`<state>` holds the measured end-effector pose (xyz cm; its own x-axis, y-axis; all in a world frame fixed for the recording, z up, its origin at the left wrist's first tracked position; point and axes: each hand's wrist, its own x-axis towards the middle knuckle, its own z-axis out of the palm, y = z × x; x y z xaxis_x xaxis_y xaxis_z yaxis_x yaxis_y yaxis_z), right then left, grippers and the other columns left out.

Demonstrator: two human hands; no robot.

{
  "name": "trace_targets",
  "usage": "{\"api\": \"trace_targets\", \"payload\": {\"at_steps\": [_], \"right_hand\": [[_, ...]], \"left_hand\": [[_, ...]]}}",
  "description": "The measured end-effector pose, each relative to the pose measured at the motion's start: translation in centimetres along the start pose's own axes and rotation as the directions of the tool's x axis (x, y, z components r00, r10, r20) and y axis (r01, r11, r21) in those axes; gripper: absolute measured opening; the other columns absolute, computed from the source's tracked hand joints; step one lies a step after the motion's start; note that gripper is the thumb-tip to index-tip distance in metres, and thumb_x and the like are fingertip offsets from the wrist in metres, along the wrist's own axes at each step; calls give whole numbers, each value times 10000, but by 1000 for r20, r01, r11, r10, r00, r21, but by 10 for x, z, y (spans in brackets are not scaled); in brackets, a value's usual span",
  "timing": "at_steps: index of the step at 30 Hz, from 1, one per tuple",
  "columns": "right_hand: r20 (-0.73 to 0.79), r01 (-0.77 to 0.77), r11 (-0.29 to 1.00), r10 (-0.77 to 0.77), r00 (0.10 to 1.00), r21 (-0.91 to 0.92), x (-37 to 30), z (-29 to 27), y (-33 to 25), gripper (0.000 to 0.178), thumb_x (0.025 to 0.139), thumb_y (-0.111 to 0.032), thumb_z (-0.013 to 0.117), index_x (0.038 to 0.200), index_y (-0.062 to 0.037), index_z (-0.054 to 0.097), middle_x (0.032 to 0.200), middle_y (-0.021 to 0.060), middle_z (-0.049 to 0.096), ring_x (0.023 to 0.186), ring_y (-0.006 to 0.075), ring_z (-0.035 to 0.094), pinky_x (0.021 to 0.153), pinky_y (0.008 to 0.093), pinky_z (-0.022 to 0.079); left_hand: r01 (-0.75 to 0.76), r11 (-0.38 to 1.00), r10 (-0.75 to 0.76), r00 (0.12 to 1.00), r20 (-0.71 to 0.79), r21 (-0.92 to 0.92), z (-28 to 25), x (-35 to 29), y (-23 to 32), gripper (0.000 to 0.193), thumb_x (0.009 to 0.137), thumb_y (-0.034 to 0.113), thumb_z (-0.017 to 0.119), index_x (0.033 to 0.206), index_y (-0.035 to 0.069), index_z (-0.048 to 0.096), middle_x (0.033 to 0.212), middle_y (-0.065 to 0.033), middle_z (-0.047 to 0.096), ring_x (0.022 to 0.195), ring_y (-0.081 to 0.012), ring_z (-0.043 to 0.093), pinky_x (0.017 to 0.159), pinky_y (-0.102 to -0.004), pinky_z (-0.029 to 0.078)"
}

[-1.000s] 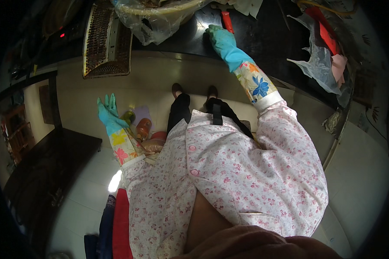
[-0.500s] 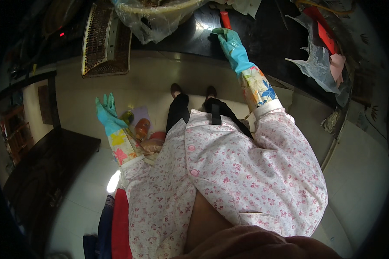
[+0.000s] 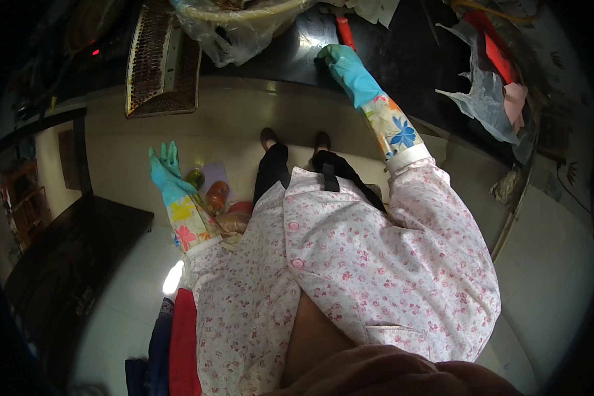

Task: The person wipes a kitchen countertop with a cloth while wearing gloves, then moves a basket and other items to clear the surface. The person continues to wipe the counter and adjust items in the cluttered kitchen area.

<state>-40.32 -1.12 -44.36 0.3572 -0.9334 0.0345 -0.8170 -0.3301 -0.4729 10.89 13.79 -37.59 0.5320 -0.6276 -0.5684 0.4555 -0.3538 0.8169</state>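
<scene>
Both hands wear turquoise rubber gloves with flowered cuffs. My right hand point(image 3: 344, 66) rests on the black countertop point(image 3: 402, 69), its fingers curled down with the tips pressed together. What they hold, if anything, is hidden. Just beyond it lies a red-handled tool point(image 3: 346, 33) with a greyish head, apart from the fingers as far as I can see. My left hand point(image 3: 165, 173) hangs in the air away from the counter, fingers spread, holding nothing. Below it, near the floor, are a jar with an orange-red body point(image 3: 217, 197) and a greenish round container point(image 3: 195, 177).
A greasy metal filter tray point(image 3: 162, 63) juts over the counter's edge at the left. Beside it stands a basin lined with clear plastic point(image 3: 234, 33). Plastic bags point(image 3: 478, 99) hang at the right edge. A dark wooden bench point(image 3: 79, 244) stands at left.
My right hand has shifted slightly left and toward me on the countertop, and its fingers have curled in. The left hand has barely moved.
</scene>
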Motion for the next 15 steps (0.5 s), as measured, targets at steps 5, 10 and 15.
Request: {"api": "trace_targets", "payload": {"at_steps": [5,10,15], "right_hand": [[-341,54,962,43,939,268,-11,8,8,161,909,-98,657,1048,-112,738,966,114,739,859,350,705,792,399,578],[-211,-110,993,115,971,37,9,45,18,139,887,-75,676,1018,-84,721,970,136,736,842,331,710,757,386,576],[-88,-198,963,217,972,183,-6,29,7,129,924,-25,618,1020,-39,704,963,87,753,868,216,725,790,333,563]], "left_hand": [[5,1000,-5,1000,-3,3,-1,-1,-3,615,1101,311,463,1631,80,253,1614,-232,369,1338,-372,557,1167,-441,448],[6,1000,-6,1000,5,18,2,-2,-2,614,1101,308,464,1630,77,255,1613,-236,369,1338,-374,557,1165,-443,450],[13,1000,-13,1000,7,21,2,-5,-3,613,1101,304,465,1629,73,256,1611,-239,370,1338,-377,556,1163,-444,451]]}}
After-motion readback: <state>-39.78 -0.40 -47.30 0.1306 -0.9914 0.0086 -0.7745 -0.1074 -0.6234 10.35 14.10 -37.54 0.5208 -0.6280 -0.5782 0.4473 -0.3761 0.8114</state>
